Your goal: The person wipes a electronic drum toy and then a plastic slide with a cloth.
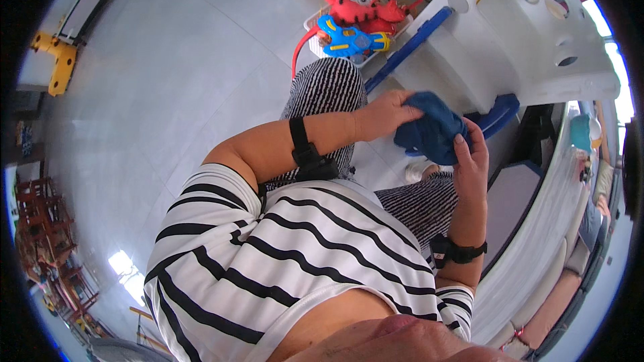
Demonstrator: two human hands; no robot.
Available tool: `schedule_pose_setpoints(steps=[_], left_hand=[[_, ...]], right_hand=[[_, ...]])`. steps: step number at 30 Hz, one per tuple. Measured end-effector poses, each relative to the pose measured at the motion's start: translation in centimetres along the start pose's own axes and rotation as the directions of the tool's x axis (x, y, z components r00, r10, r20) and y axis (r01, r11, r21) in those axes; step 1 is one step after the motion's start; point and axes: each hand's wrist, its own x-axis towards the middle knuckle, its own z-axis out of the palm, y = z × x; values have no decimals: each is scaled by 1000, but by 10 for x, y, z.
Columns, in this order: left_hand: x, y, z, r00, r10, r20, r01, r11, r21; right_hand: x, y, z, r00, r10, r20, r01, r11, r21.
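Note:
A crumpled dark blue cloth point(433, 129) is held up between my two hands, above the gap between my knees. My left hand point(386, 114) pinches its left edge between thumb and fingers. On the opposite side, my right hand point(472, 152) grips the cloth with the thumb in front, and its other fingers are partly hidden behind the fabric. The folds hide the cloth's full shape. Beyond my left knee stands a white plastic basket point(313, 49) of toys, with a red toy tiger point(359, 11) and a blue toy gun point(347, 40) on top.
A white plastic play structure point(533, 60) with a blue rail point(410, 48) rises close at front right. Right of me are a low dark-edged panel point(513, 211) and a sofa point(541, 281). Wooden chairs point(45, 221) and a yellow plastic piece point(63, 63) stand on the far left.

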Motion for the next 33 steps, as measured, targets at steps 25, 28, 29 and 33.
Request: schedule_pose_setpoints(steps=[25,28,29,33], left_hand=[[72,-26,-143,668,40,-743,-242,956,-166],[114,-44,-161,665,248,-705,-89,963,254],[127,-47,-163,714,296,-635,52,882,469],[156,-98,-161,819,555,-146,-236,558,796]], right_hand=[[-17,41,-33,946,105,-307,-111,994,-4],[-20,58,-33,918,132,-374,-123,991,47],[-20,61,-34,912,140,-386,-129,990,53],[-21,63,-25,909,180,-377,-180,983,34]])
